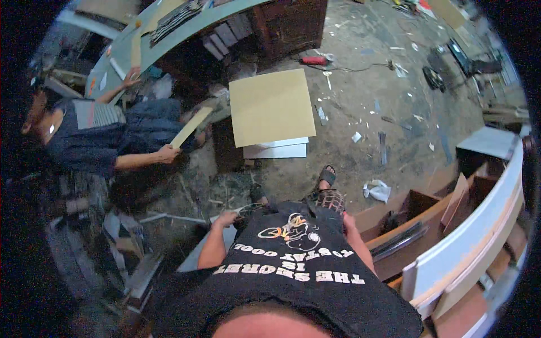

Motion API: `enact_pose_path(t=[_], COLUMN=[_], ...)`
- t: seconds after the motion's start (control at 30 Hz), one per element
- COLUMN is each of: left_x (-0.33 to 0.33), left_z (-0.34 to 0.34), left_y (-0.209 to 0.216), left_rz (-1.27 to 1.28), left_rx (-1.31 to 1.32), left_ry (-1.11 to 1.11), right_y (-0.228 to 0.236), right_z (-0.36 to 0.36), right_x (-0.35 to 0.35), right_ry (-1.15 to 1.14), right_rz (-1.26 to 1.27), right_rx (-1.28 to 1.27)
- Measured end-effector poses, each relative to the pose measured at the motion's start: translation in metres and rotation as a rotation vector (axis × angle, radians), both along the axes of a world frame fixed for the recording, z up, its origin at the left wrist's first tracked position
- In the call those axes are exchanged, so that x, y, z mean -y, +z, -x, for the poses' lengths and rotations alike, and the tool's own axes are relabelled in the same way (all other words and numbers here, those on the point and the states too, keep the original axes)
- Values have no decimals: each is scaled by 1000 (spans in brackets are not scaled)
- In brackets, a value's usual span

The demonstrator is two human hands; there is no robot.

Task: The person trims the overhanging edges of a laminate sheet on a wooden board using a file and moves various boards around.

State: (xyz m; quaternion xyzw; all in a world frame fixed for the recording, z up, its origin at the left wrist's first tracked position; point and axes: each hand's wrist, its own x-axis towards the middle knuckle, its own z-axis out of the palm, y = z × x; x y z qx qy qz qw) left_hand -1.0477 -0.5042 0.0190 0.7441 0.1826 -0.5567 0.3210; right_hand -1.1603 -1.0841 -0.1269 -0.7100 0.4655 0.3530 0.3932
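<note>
My left hand (227, 218) hangs low beside my left thigh, close to a pale board (194, 251) under that forearm. Its fingers are too small and blurred to make out. On the other side, my right hand (347, 218) is down by my right thigh, partly hidden by my shirt, and its fingers do not show. In front of my feet a square tan board (271, 107) lies over white panels (282, 150). Neither hand touches that stack.
At left, another person (79, 129) holds a tan strip (191, 128), one hand on a long table (169, 42). A red tool (314, 60) with a cord and scraps lie on the floor (360, 96). A curved wooden unit (468, 225) stands at right.
</note>
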Motion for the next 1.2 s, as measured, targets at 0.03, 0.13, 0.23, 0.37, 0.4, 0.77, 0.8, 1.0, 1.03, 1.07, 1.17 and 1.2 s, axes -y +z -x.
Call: enact_pose_path(t=[0.03, 0.13, 0.23, 0.37, 0.4, 0.77, 0.8, 1.0, 1.03, 1.07, 1.17, 1.2], left_x=[-4, 29, 75, 79, 93, 164, 156, 135, 128, 116, 119, 126], left_z=[5, 15, 1, 19, 12, -4, -14, -108, -117, -126, -161, -195], left_y=[2, -12, -8, -24, -20, -126, -134, -129, -128, -118, -85, -70], left_rz=[-40, -59, -108, -57, -77, -54, 76, 56, -12, -93, -269, -264], left_rx=[-77, -136, 246, 686, 638, 420, 371, 473, 540, 633, 642, 635], left_ry=[-9, 86, -181, 364, 520, 326, 562, 1031, 984, 926, 593, 574], right_y=[26, 55, 69, 108, 125, 135, 154, 210, 205, 204, 190, 176], right_z=[-16, -89, -145, -246, -274, -354, -362, -516, -534, -562, -612, -628], right_x=[14, 94, 128, 160, 154, 24, 0, -30, -38, -47, -80, -79], right_ry=[-20, 115, 109, 184, 207, 961, 877, 1200, 1167, 1204, 1052, 1033], right_rz=[-34, 77, 103, 54, 11, 160, 95, 79, 97, 117, -41, -42], right_rx=[-22, 33, 166, 67, -38, 451, 540, 446, 492, 470, 339, 330])
